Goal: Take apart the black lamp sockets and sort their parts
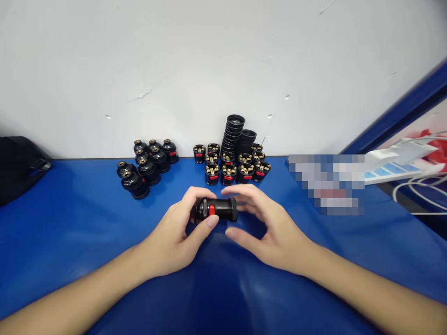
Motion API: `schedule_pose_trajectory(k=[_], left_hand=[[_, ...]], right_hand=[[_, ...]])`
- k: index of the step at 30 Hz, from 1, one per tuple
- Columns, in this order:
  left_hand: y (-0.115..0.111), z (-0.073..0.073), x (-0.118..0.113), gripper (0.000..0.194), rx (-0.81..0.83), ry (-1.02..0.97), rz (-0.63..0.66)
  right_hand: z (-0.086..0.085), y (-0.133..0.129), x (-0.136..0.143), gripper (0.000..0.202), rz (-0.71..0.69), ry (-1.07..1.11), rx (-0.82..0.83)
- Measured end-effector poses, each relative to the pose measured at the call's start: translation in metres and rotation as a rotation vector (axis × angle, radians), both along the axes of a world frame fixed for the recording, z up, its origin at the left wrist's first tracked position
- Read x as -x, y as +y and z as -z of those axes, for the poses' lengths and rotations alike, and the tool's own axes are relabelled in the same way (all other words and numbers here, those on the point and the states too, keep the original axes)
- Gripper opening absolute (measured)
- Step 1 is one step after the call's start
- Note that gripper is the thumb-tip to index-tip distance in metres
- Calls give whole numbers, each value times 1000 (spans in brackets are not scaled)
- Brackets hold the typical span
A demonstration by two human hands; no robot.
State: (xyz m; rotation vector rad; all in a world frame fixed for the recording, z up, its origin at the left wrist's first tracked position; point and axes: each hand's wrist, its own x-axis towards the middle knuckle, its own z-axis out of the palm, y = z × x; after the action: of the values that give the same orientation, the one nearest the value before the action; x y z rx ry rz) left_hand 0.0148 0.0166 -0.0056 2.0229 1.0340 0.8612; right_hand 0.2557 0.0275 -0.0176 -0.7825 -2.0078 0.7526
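Observation:
A black lamp socket (223, 209) with a red switch lies sideways in my left hand (181, 228), thumb and fingers closed around its left part. Its flared end points right. My right hand (268, 223) is curved round that end with thumb and fingers apart; I see no clear contact. Behind my hands, several black socket bases (228, 174) with red switches and brass contacts stand in rows. Among them rise a tall stack of ribbed black rings (233, 135) and a shorter stack (247, 139). To the left stand several black domed lamp sockets (148, 171) with brass-coloured tops.
The blue table (70, 237) meets a white wall (195, 60) behind the parts. A black bag-like item (21, 167) rests at far left. At right are a blurred-out patch (331, 181), a white power strip (394, 172) and white cables (412, 190).

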Motion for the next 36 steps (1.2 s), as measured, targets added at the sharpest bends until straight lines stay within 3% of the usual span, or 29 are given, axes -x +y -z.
schedule_pose_trajectory(k=[3, 9, 12, 14, 18, 21, 23, 25, 31, 36], left_hand=[[1, 1, 0, 23, 21, 3, -15], [1, -3, -2, 38, 177, 0, -121], [0, -2, -2, 35, 154, 5, -111], [-1, 1, -1, 27, 74, 24, -69], [-2, 6, 0, 26, -62, 68, 7], [-3, 7, 0, 27, -80, 84, -22], [-3, 5, -1, 26, -64, 110, -78], [-2, 3, -2, 27, -8, 121, -132], [6, 0, 0, 44, 210, -72, -173], [2, 3, 1, 35, 142, -78, -216]], right_hand=[[1, 1, 1, 29, 9, 33, 114], [4, 0, 0, 40, 7, 35, -200], [5, 0, 0, 38, 29, 11, -251], [4, 1, 0, 38, 23, 8, -214], [2, 2, 2, 64, 35, 28, 18], [1, 2, 3, 32, 20, 53, 200], [3, 2, 4, 24, 21, 87, 240], [7, 2, 3, 30, 31, 127, 186], [7, 5, -3, 35, 61, 6, -251], [6, 8, -4, 35, 180, -171, -202]])
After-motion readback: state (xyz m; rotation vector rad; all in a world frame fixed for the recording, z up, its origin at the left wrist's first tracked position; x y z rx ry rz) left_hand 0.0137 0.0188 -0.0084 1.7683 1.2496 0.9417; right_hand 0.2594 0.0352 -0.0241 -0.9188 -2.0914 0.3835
